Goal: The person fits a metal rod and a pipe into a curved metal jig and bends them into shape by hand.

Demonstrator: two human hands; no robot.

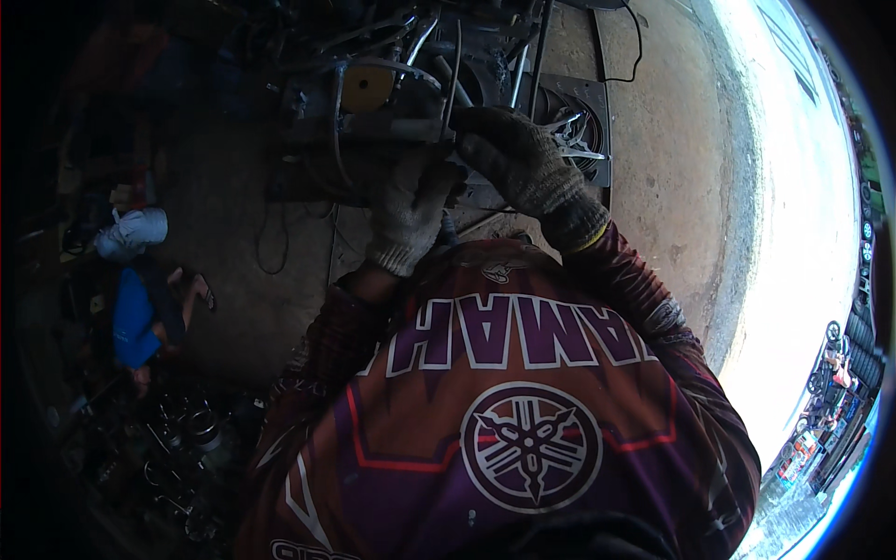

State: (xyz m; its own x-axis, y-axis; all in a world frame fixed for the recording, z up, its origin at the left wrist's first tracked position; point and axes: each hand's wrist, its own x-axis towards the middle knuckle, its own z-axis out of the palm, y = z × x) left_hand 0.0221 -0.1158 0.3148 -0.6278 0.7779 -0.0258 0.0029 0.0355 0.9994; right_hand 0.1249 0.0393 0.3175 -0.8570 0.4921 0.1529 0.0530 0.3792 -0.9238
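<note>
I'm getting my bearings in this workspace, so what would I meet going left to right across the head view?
Person in blue, gloved left hand, gloved right hand, sunlit ground, stacked black tires near the far right edge.

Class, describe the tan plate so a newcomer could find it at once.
Find the dark machinery at the top of the picture. From the gloved left hand, go up and slightly left to the tan plate. Its warm colour and small dark spot set it apart from the machinery around it.
</note>
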